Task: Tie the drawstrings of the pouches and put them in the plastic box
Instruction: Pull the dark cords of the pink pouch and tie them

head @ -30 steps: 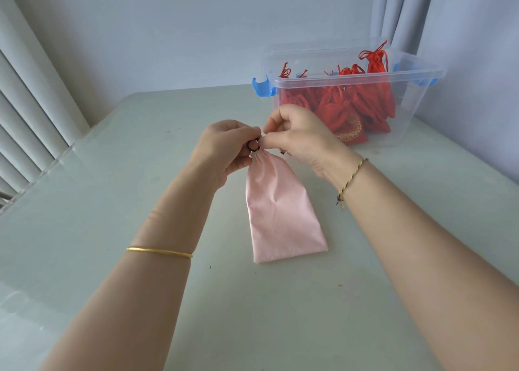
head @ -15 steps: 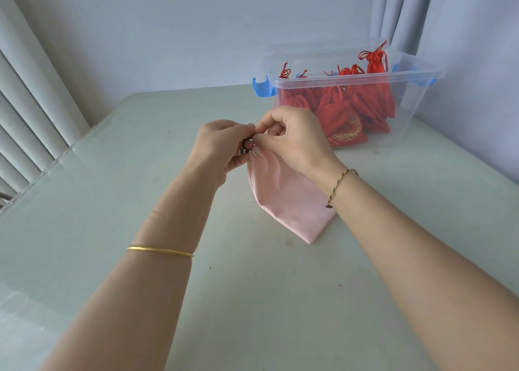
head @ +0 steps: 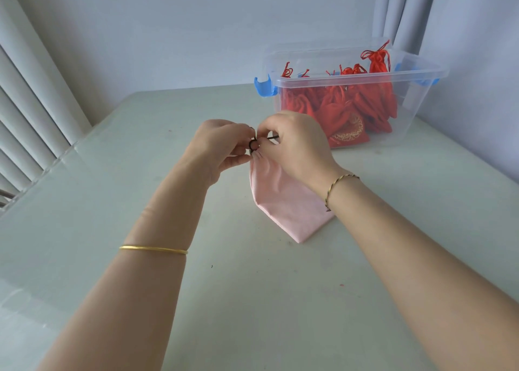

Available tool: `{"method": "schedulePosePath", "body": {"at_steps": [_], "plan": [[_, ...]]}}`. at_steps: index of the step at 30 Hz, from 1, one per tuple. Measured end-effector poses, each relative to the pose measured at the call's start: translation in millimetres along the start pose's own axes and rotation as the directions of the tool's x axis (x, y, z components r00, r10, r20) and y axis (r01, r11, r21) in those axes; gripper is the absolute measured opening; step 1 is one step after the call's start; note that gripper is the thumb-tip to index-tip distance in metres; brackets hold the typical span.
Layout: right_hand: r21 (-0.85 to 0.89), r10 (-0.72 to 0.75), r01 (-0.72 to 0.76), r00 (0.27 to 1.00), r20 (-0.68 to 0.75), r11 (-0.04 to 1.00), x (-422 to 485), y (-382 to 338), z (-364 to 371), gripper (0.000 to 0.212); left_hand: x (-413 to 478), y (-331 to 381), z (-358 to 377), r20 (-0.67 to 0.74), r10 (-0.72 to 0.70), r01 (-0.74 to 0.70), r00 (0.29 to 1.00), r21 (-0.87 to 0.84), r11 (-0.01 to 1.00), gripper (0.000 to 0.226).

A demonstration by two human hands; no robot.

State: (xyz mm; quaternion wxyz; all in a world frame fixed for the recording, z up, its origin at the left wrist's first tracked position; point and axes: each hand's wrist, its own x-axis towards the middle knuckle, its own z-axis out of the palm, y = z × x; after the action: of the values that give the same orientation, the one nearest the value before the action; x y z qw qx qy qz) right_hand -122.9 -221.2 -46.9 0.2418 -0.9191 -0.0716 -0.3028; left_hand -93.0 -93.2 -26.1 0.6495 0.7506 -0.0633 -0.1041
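The pink pouch (head: pixel 283 202) lies on the table (head: pixel 252 300) directly below both hands, with its gathered mouth raised to the fingers. Its long axis runs from the mouth down and toward the person's right, ending at a bottom corner that rests on the table under the right wrist.

The left hand (head: pixel 216 148) pinches the dark drawstring (head: pixel 254 145) where it forms a small loop at the mouth. The right hand (head: pixel 297 143) pinches the other part of the drawstring just beside that loop; a short dark strand shows between its thumb and forefinger. The fingertips of the two hands nearly touch.

The knot appears unfinished.

The plastic box (head: pixel 421 72) stands open beyond the right hand and holds red pouches (head: pixel 337 106). The right hand is nearer to it, so that hand is better placed to carry the pouch over.
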Motion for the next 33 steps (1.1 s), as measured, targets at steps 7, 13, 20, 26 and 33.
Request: {"method": "schedulePosePath", "body": {"at_steps": [7, 13, 20, 26, 33], "plan": [[0.393, 0.253, -0.264, 0.964, 0.08, 0.881, 1.3, 10.2, 1.2, 0.012, -2.6, 2.5, 1.1, 0.007, 0.152, -0.15, 0.988, 0.202, 0.968, 0.034], [0.684, 0.341, -0.375, 0.92, 0.192, 0.625, -0.3, 5.9, -4.0, 0.013, -3.6, 2.4, 7.7, -0.063, 0.43, -0.371, 0.901, 0.404, 0.836, 0.026], [0.796, 0.462, -0.573, 0.77, 0.44, 0.196, 2.8, 9.3, -2.3, 0.023, 0.2, -0.5, 9.3, -0.025, 0.479, -0.429, 0.877, 0.404, 0.808, 0.025], [0.759, 0.441, -0.649, 0.697, 0.566, 0.053, 2.2, 12.8, -1.0, 0.045, 2.4, -2.8, 10.4, 0.046, 0.42, -0.403, 0.906, 0.389, 0.828, 0.021], [0.753, 0.363, -0.652, 0.725, 0.585, 0.089, 5.1, 16.1, -1.3, 0.049, -1.0, -0.9, 11.1, 0.044, 0.313, -0.315, 0.949, 0.229, 0.921, 0.013]]}}
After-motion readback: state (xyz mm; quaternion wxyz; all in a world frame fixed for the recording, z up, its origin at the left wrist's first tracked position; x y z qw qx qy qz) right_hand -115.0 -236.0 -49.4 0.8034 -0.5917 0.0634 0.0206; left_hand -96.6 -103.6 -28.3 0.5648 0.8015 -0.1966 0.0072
